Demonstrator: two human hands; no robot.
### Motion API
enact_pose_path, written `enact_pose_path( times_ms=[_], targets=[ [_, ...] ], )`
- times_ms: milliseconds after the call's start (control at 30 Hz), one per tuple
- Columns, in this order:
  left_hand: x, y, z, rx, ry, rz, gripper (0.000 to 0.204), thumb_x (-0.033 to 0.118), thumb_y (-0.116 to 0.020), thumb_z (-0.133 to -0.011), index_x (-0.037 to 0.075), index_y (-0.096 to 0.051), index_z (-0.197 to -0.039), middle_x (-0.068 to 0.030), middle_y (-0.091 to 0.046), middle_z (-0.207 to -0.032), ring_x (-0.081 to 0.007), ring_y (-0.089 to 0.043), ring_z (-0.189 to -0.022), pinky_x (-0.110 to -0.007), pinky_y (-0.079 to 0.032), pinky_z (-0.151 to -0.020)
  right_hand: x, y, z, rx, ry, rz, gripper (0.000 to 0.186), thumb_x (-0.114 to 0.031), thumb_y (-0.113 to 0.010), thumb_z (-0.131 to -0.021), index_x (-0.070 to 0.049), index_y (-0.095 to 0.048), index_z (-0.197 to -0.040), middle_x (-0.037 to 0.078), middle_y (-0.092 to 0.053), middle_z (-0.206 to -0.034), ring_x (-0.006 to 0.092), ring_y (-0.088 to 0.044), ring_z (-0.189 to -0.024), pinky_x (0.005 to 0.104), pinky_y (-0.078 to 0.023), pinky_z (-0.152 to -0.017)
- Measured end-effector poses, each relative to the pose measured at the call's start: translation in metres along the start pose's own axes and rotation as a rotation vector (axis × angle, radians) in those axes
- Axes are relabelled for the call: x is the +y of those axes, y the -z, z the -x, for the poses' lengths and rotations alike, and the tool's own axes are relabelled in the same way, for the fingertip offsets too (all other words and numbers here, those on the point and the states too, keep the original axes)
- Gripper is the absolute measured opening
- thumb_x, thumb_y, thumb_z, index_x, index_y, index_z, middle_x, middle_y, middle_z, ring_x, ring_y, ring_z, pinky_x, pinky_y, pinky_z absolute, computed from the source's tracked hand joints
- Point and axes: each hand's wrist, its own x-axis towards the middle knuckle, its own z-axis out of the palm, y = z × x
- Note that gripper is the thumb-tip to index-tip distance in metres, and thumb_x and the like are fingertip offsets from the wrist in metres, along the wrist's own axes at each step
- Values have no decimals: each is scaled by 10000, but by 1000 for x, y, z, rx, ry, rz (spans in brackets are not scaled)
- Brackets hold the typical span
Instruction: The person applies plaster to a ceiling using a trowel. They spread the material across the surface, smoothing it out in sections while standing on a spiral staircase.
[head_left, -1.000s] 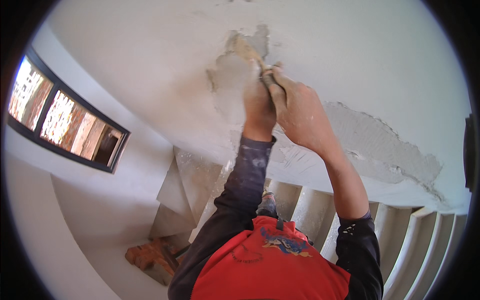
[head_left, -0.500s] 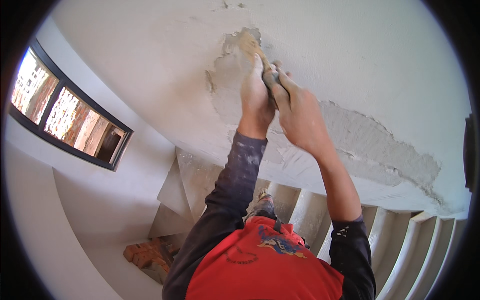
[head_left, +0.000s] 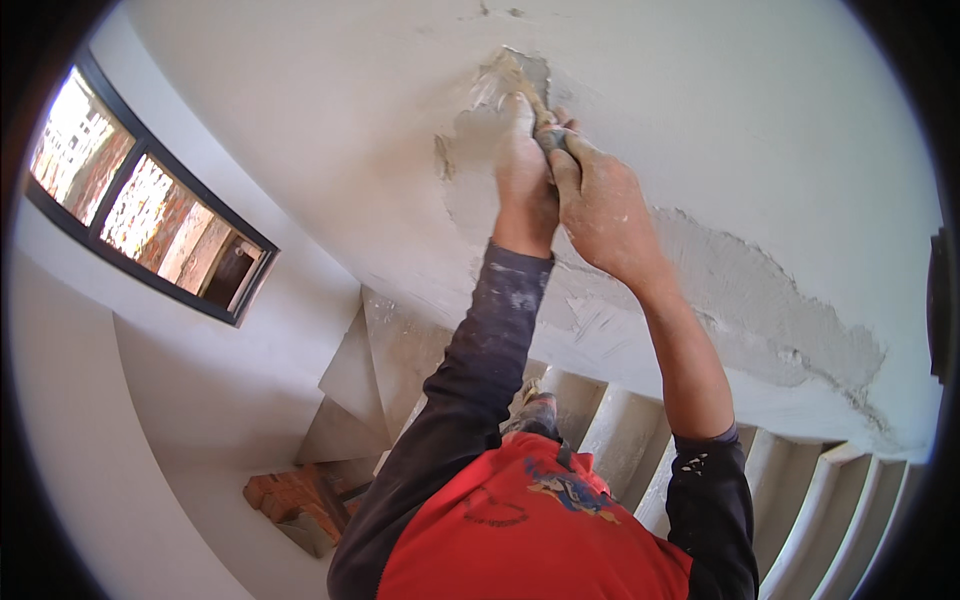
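Observation:
Against the white wall (head_left: 700, 120), high in the head view, is a narrow tan tool (head_left: 516, 72) that looks like a brush; its end is blurred. It touches the edge of a rough grey patch (head_left: 538, 70). My right hand (head_left: 603, 205) is closed round the tool's lower part. Close beside it, my left hand (head_left: 524, 175) presses along the tool from the left, thumb pointing up. Between the palms the handle is mostly hidden. Whitish dust coats both hands.
Stair steps (head_left: 625, 430) run below the wall, toward the lower right. A long strip of rough grey plaster (head_left: 770, 300) crosses the wall at right. On the left are a dark-framed window (head_left: 140, 150) and, lower down, reddish bricks (head_left: 290, 497).
The view has shifted slightly, so the wall and window sit a little further right. Both hands stay on the tool, its tip still at the grey patch, the hands slightly higher.

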Motion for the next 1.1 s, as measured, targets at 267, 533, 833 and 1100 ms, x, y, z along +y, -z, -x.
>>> enact_pose_path(
  times_ms=[267, 533, 833, 1100],
  targets=[
    [11, 7, -10, -51, -41, -42, 398, 441, -388, -997, 80, -519, -891, -47, -547, -778, -170, -539, -709, -288, -476, -669, -3, -9, -12, 39, 114, 51, 308, -177, -413, -955, 76, -587, -928, 310, -605, -782, 466, -605, -771, 517, -475, -721],
    [13, 5, -12, -34, -8, -93, 434, 466, -332, -1004, 97, -517, -871, -32, -532, -709, -170, -541, -653, -297, -479, -636, 6, -12, -10, 84, 252, 86, 317, -209, -424, -959, 62, -587, -982, 321, -598, -873, 472, -578, -838, 508, -448, -758],
    [25, 18, -26, -62, -15, -44, 489, 508, -333, -991, 88, -490, -796, -31, -492, -672, -193, -532, -650, -327, -487, -634, -3, -18, -24, -13, 288, 156, 325, -203, -419, -959, 81, -577, -949, 306, -609, -858, 469, -581, -834, 517, -446, -759],
    [23, 10, 1, 5, -1, -198, 459, 481, -389, -984, 75, -492, -799, -42, -515, -687, -183, -533, -618, -318, -477, -583, -3, -24, 3, 43, 23, -28, 316, -193, -425, -958, 77, -585, -1000, 285, -605, -779, 427, -603, -704, 473, -460, -693]
  ],
)
